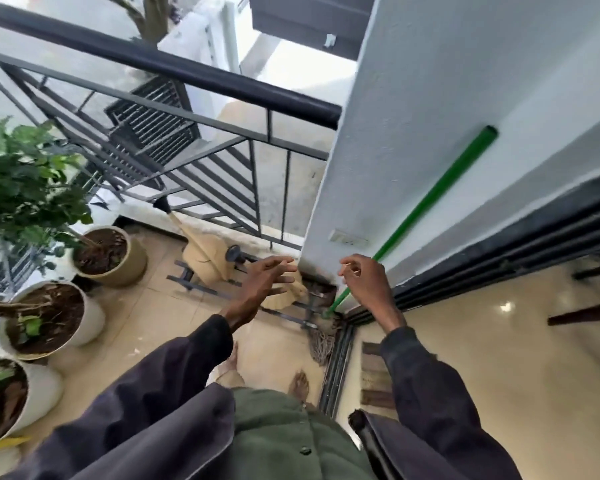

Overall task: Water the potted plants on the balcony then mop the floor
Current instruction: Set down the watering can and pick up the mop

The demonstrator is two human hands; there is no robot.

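Observation:
A green mop handle [433,192] leans against the white wall [413,98]. Its stringy mop head [323,339] lies on the tiled balcony floor [146,323] by the door track. My right hand [366,282] is right in front of the lower handle with fingers loosely curled, and no grip on it shows. My left hand [265,284] reaches forward beside it with fingers spread, holding nothing. Three potted plants stand along the left: a beige pot [132,261], a white pot [90,317] and another white pot [45,389], all filled with dark soil.
A tan broom [207,252] and a folded metal rack [194,284] lie in the corner under the black railing [187,74]. The sliding door track [338,362] runs at my bare feet. Indoors to the right are a striped mat [374,375] and a dark chair back [362,426].

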